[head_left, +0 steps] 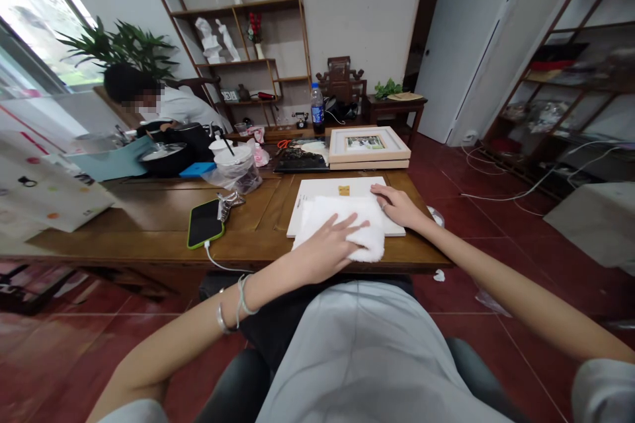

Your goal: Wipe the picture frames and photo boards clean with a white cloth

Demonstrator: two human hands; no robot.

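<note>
A white fluffy cloth (317, 213) lies over the front part of a flat white board (318, 188), which is on the wooden table. My left hand (327, 246) rests flat on the cloth with its fingers spread. At the board's right side, my right hand (397, 206) lies with fingers stretched out, touching the board beside the cloth. A small yellow piece (344, 191) sits on the board near its far edge. The cloth and my left hand hide much of the board's near side.
Beyond the board are stacked picture frames (370, 157), a black tray (300, 162) and a bottle (317, 109). Leftward on the table (268, 218) are a phone (205, 223) with a cable, and a bagged cup (233, 158). A person (183, 106) sits at the far left.
</note>
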